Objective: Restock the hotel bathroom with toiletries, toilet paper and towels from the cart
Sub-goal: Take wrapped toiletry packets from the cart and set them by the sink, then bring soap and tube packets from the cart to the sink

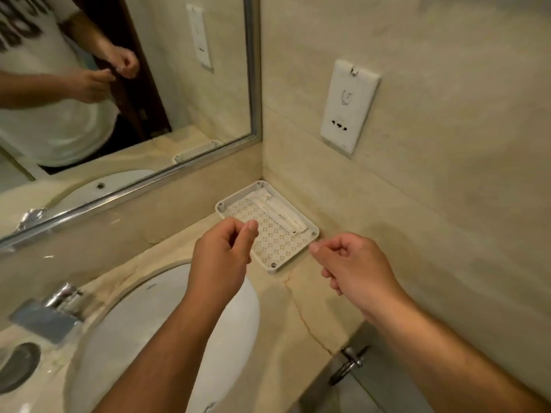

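A small white tray [278, 257] with a patterned floor sits in the corner of the beige stone counter, against the side wall. A long white wrapped toiletry packet [281, 214] lies in the tray along its far edge. My left hand [222, 257] hovers just in front of the tray's left part, fingers curled, thumb against the forefinger, nothing visible in it. My right hand [348, 265] hangs to the right of the tray's near corner, fingers also curled and holding nothing I can see.
A white oval basin [167, 338] lies below my left arm, with a chrome tap [56, 305] at its left. A framed mirror [119, 84] covers the back wall. A white socket plate [348, 105] is on the right wall. A metal handle [348, 363] sits under the counter edge.
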